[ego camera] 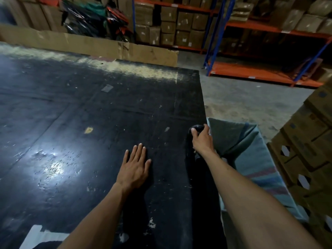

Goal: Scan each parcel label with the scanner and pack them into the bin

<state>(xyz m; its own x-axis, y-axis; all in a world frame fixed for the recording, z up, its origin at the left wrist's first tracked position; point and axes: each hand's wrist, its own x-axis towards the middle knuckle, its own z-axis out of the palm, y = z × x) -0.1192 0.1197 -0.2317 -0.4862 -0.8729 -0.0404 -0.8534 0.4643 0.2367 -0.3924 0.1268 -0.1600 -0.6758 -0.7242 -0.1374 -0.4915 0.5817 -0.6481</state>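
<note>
Bare black tabletop — open bin beside its right edge, boxes beyond.

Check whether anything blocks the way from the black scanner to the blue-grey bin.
Nothing visible does. The right hand grips the black scanner at the dark table's right edge, and the blue-grey bin stands open right beside it.

The table top was black, glossy and scuffed, its far edge worn pale. Beside the table, the bin looked like woven cloth. Beyond it stood matt cardboard boxes.
</note>
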